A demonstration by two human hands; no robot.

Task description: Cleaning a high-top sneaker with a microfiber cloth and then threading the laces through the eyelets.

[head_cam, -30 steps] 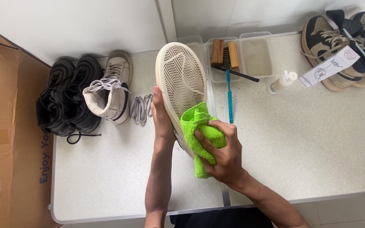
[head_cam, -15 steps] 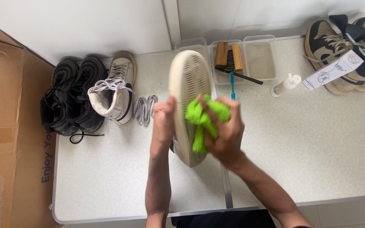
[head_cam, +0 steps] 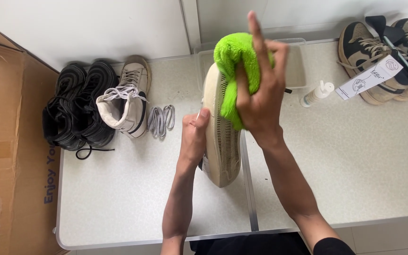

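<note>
Sneaker [head_cam: 223, 141] stands sole-up at frame centre above the bench [head_cam: 355, 156]; your left hand [head_cam: 195, 137] grips its edge, fingers closed, while your right hand [head_cam: 260, 94] presses a green cloth [head_cam: 230, 61] on its toe.

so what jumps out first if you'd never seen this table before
The bright green cloth stands out at once, pressed by the right hand against the toe end of a cream shoe held sole-up over the middle of the table. The left hand steadies that shoe's side. Black sneakers sit at the far left, beside a white high-top and loose laces.
</note>
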